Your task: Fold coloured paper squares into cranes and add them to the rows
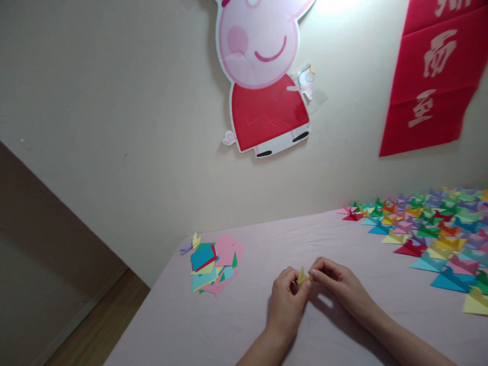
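Note:
A small yellow folded paper crane [301,277] is pinched between the thumb and fingers of my left hand [286,300]. One pointed part of it sticks up above the fingertips. My right hand [335,279] closes thumb and forefinger on the crane's right end. Both hands are just over the pale pink cloth, near the middle front. Parts of the crane are hidden behind my fingers.
Loose coloured paper squares [204,256] lie in a pile on the left of the pink-covered table [267,244], beside yellow and purple folded pieces [195,240]. Rows of paper cranes [430,229] fill the right side. A wall with a cartoon pig cutout [267,112] rises behind.

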A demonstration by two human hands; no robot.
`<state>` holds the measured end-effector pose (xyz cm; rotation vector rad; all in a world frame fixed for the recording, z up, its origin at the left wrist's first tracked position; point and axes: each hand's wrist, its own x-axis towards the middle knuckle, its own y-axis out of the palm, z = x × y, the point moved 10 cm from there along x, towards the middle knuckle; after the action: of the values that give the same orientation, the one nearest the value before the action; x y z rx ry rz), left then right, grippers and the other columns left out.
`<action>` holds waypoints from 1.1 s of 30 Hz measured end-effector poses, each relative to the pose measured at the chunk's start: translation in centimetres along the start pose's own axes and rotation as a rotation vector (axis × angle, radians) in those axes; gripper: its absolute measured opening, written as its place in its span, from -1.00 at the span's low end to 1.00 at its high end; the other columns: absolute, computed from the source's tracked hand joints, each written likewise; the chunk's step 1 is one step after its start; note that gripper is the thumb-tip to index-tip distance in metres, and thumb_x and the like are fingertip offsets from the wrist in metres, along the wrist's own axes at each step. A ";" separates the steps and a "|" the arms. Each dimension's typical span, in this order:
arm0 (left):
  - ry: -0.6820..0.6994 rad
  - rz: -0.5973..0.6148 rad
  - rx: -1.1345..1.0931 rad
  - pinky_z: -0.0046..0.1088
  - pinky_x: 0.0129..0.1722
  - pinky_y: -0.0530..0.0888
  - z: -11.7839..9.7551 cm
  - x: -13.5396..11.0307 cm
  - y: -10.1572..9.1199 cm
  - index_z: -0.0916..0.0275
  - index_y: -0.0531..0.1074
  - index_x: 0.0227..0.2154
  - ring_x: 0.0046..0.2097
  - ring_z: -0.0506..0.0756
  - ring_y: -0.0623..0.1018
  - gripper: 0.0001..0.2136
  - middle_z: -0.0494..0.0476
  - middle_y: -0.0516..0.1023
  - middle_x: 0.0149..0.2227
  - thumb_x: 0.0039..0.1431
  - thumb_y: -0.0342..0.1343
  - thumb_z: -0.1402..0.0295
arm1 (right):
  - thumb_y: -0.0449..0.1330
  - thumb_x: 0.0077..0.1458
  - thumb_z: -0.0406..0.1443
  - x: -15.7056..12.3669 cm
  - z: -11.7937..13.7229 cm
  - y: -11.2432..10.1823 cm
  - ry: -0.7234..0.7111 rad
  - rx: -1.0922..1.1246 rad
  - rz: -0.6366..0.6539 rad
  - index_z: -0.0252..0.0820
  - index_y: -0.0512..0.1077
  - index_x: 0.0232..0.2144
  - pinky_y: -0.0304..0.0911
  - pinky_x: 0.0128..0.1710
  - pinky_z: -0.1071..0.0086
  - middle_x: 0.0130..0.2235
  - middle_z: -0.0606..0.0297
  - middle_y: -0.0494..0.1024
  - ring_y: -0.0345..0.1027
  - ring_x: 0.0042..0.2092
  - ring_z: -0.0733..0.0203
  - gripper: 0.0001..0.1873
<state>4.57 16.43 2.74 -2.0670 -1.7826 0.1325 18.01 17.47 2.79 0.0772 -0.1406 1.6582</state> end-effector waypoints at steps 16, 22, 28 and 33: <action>0.039 0.034 0.052 -0.45 -0.38 0.17 -0.8 -0.1 0.7 0.22 0.29 -0.62 -0.40 0.03 0.29 -0.70 -0.05 0.30 -0.53 0.19 0.13 0.28 | 0.25 0.03 -0.04 0.0 0.6 0.6 -0.096 -0.019 0.020 -0.17 0.38 -0.57 0.17 -0.39 0.36 -0.50 0.39 0.35 0.22 -0.43 0.24 -0.64; 0.030 0.049 0.041 -0.44 -0.34 0.19 -0.9 0.1 0.9 0.22 0.32 -0.64 -0.39 0.05 0.31 -0.73 -0.04 0.34 -0.55 0.13 0.17 0.33 | 0.29 -0.04 0.01 -0.1 0.0 0.6 -0.050 0.041 -0.006 -0.16 0.34 -0.59 0.13 -0.44 0.38 -0.54 0.42 0.31 0.17 -0.46 0.26 -0.60; -0.023 0.064 0.000 -0.44 -0.37 0.19 -0.2 0.1 0.9 0.22 0.34 -0.58 -0.39 0.05 0.31 -0.77 -0.04 0.34 -0.51 0.13 0.14 0.30 | 0.31 -0.08 0.08 -0.1 0.7 0.0 -0.020 0.105 -0.075 -0.15 0.36 -0.57 0.15 -0.42 0.37 -0.53 0.41 0.32 0.18 -0.44 0.24 -0.55; -0.085 0.070 -0.042 -0.46 -0.39 0.20 0.6 0.1 0.9 0.23 0.40 -0.53 -0.40 0.04 0.32 -0.80 -0.04 0.36 -0.51 0.14 0.12 0.26 | 0.34 -0.09 0.07 -0.2 0.7 0.1 0.000 0.186 -0.073 -0.15 0.43 -0.47 0.19 -0.38 0.36 -0.49 0.39 0.38 0.24 -0.41 0.22 -0.57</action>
<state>5.23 16.57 1.88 -2.1842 -1.7766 0.2072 17.92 17.22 3.48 0.2212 0.0166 1.5955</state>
